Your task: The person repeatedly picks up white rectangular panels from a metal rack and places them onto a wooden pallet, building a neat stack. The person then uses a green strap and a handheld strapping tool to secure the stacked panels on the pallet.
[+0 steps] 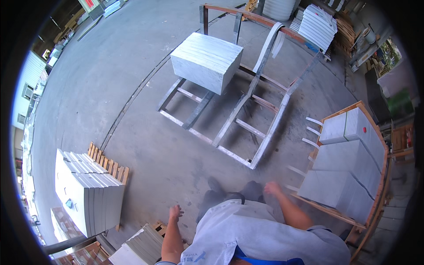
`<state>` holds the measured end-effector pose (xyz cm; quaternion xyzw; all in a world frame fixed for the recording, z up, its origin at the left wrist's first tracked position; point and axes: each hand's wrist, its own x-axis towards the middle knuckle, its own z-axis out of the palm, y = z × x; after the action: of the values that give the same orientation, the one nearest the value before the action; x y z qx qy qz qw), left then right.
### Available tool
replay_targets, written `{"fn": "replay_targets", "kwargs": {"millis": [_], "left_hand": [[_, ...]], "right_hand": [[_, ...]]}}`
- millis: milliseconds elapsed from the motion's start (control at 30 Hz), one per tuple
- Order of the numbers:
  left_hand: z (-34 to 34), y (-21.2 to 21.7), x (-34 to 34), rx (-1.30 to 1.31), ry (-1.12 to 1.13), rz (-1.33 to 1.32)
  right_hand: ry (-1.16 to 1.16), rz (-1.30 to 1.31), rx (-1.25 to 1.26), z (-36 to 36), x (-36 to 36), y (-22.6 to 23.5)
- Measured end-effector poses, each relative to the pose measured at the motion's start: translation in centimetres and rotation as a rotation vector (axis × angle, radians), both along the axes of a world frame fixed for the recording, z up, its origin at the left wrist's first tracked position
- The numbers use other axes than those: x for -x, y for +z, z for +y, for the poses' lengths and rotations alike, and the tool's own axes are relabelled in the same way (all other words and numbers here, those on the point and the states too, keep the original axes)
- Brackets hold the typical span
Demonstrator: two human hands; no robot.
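My left hand (175, 213) hangs at my side, its fingers loosely bent and apart, with nothing in it. It is nearest to a stack of pale stone slabs (140, 247) at the lower edge. My right hand (273, 188) is out to the right of my legs, smeared by motion, so its fingers cannot be made out. No thing shows in it. To its right, white slabs (331, 185) stand in an open wooden crate (341, 215). Ahead of me is a metal frame rack (232, 154), and a block of stacked white slabs (201, 59) rests on its left part.
On the left, tall white slabs (104, 207) stand on a wooden pallet (110, 165). White strips (312, 140) stick out from the crate toward the rack. Another white stack (318, 28) is at the far right. A dark groove (132, 97) crosses the grey floor.
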<state>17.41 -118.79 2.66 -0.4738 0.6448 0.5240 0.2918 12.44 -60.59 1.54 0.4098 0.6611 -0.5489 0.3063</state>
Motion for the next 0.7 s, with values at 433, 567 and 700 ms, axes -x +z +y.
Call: {"fn": "replay_targets", "kwargs": {"millis": [433, 567, 700], "left_hand": [[-4.6, 2.5, 23.2, -0.155, 0.069, 0.238], [-6.3, 2.1, 30.6, -0.131, 0.056, 0.267], [-8.7, 3.3, 37.2, -0.055, -0.029, 0.192]], "right_hand": [[0.07, -0.058, 0.026, -10.3, 12.9, -1.6], [0.014, -0.039, 0.001, -13.1, 20.1, -3.2], [0.03, -0.023, -0.013, -15.8, 29.2, -3.2]]}}
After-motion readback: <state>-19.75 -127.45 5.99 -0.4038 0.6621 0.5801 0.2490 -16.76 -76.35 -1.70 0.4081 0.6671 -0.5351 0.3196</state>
